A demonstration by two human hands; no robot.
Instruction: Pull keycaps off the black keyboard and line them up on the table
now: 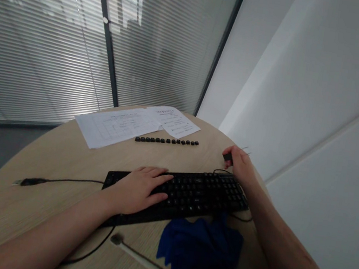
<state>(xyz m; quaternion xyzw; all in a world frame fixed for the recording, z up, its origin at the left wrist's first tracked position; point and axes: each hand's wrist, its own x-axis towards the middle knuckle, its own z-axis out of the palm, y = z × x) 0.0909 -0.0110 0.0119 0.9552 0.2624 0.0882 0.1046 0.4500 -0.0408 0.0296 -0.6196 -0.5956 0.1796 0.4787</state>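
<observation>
A black keyboard point(190, 194) lies slightly slanted across the table. Flat on its left part rests my left hand point(140, 189), fingers spread and holding nothing. Above the keyboard's far right corner, my right hand point(238, 161) is closed around a keycap puller point(228, 157). The puller's dark handle shows at the fingertips, and its two thin wires stick out past the hand to the right. Beyond the keyboard, several black keycaps point(168, 141) stand in a neat row. Which keys are off the board is too dark to tell.
Printed papers point(124, 121) lie at the table's far side. A crumpled blue cloth point(198, 254) and a brush point(141, 257) with a pale handle are at the near edge. The USB plug point(32, 182) and cable lie left. Walls and blinds stand beyond the round table point(19, 214).
</observation>
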